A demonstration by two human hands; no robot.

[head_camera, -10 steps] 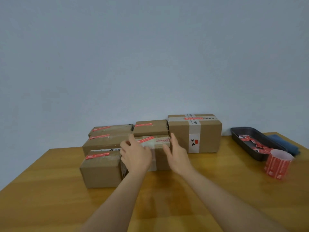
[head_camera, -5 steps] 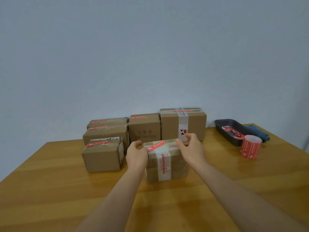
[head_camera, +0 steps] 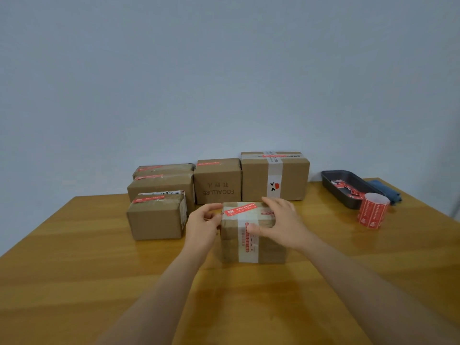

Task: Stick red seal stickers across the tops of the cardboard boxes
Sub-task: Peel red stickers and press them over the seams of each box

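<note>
The box [head_camera: 252,232], apart from the far boxes [head_camera: 216,180] and near the table [head_camera: 74,282] middle, is gripped at its left side by the left hand [head_camera: 202,226] and at its right top by the right hand [head_camera: 281,224], probably to steady it for its sticker [head_camera: 240,210].

Single head-worn wide-angle view, looking forward and slightly down across the wooden table [head_camera: 74,282], sitting close above the person's outstretched forearms, facing the pale wall [head_camera: 224,70] behind, no second view sharing the scene
</note>
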